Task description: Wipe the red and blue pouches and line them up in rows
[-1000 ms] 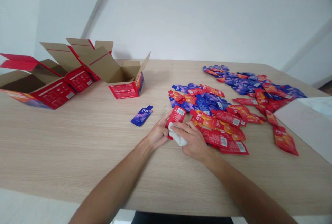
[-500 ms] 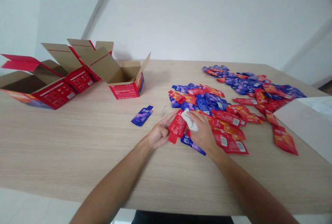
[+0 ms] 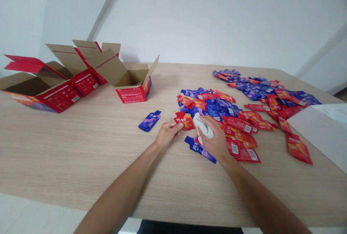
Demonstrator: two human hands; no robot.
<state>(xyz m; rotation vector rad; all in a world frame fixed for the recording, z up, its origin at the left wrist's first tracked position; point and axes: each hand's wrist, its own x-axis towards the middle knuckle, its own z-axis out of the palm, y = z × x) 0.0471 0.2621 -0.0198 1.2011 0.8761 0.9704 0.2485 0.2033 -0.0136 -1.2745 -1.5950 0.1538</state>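
Observation:
Between thumb and fingers, my left hand (image 3: 168, 135) grips a red and orange pouch (image 3: 186, 121) by its left side, printed front facing up. My right hand (image 3: 214, 138) is closed on a folded white cloth (image 3: 204, 125), held close against the pouch's right end. A blue pouch (image 3: 199, 149) lies on the table just below the cloth, partly covered by my right hand. Left of my left hand, another blue pouch (image 3: 149, 120) lies by itself. A mixed pile of red and blue pouches (image 3: 213, 109) spreads just beyond and to the right of my hands.
Open cardboard boxes stand on the left: a small red box (image 3: 132, 94) and larger red ones (image 3: 58, 98) beside it. A second heap of pouches (image 3: 255, 87) runs along the far right. A white sheet-like object (image 3: 322, 129) lies at the table's (image 3: 108, 161) right edge.
My left hand has turned the red pouch over, from its text-printed back to its orange front. The right hand keeps the cloth near it. The view has shifted slightly.

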